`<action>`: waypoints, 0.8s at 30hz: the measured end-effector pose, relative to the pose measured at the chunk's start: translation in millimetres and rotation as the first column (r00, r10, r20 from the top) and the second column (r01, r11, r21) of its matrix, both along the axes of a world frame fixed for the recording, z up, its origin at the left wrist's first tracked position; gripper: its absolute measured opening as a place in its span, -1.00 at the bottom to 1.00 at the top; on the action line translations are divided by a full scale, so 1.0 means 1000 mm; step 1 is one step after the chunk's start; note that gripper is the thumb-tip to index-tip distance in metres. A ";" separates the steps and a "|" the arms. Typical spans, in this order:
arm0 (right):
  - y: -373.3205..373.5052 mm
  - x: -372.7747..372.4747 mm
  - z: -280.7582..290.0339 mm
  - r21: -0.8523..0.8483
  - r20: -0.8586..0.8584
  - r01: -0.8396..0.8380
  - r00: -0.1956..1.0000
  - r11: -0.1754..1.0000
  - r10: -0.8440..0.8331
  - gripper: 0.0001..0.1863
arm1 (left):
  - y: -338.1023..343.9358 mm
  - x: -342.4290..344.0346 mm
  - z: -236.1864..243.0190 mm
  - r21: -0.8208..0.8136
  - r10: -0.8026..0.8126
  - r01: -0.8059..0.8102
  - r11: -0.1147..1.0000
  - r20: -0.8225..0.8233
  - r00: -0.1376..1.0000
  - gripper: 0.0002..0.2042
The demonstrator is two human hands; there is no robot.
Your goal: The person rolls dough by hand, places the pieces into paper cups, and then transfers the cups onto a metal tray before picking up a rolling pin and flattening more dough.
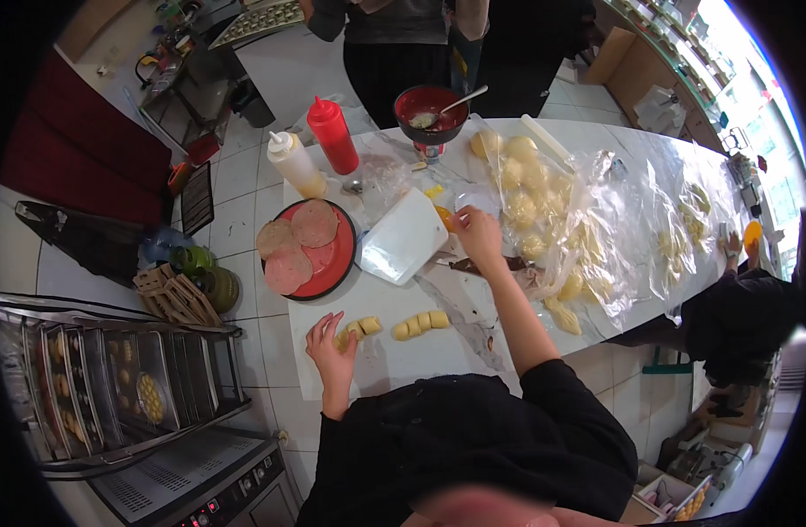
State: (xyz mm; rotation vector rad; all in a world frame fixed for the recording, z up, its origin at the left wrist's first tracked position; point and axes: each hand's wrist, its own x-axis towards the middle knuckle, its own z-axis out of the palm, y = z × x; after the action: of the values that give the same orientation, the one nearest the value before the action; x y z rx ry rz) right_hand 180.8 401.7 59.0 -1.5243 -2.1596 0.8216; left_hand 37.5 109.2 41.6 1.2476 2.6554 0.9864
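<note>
On the near left of the marble table, my left hand has its fingers curled round the left end of a cut dough roll. A second dough roll, cut into several pieces, lies just to its right. My right hand reaches forward past the white board. Its fingertips are pinched on a small orange object by the board's right edge; its kind is partly hidden. Behind my left hand, a red plate with a dark rim holds several slices of pink meat.
White and red squeeze bottles stand behind the plate. A dark bowl with a spoon is at the back. Dough balls lie under plastic film on the right. People stand across and at far right; a tray rack is at left.
</note>
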 end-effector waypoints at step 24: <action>-0.061 0.013 0.028 -0.495 -0.805 -0.805 0.566 0.326 0.178 -0.79 | 0.104 0.033 0.065 0.596 -0.601 -0.089 0.798 0.776 -0.191 -0.43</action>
State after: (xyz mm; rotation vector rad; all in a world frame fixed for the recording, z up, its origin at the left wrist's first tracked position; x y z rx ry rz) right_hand 194.2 340.4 86.9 -0.4398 -1.6877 2.5271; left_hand 70.7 213.6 106.6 0.4441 0.7558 1.5653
